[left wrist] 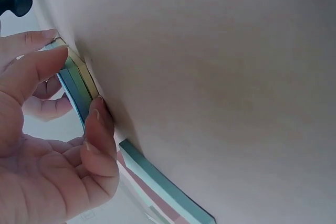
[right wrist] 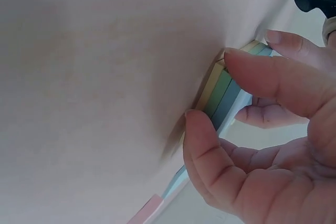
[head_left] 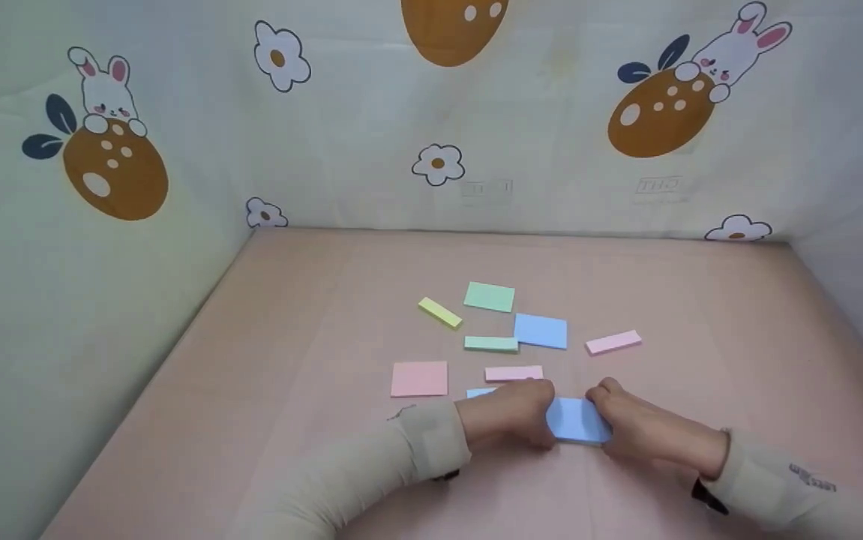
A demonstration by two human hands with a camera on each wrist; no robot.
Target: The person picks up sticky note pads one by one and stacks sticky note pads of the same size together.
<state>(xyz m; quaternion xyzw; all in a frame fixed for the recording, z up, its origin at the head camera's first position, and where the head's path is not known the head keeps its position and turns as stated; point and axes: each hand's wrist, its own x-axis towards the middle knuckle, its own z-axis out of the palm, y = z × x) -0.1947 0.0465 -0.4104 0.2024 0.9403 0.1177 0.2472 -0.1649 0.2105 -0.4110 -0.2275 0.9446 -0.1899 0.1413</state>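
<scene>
A small stack of sticky note pads (head_left: 578, 420), blue on top, lies between my two hands near the front of the table. From the side, in the left wrist view, the stack (left wrist: 79, 85) shows blue, green and yellow layers, yellow nearest the table. My left hand (head_left: 517, 411) grips its left end between thumb and fingers. The opposite end is pinched by my right hand (head_left: 641, 429), whose thumb and finger meet the layered edges of the stack (right wrist: 218, 90). Behind the left hand another blue pad (head_left: 479, 392) is mostly hidden.
Beyond the hands lie a pink strip pad (head_left: 513, 373), a pink pad (head_left: 419, 379), a green strip (head_left: 491, 345), a blue pad (head_left: 540, 331), a green pad (head_left: 489, 297) and a yellow strip (head_left: 440, 313). Another pink strip (head_left: 613, 343) sits to the right. Printed fabric walls surround the table.
</scene>
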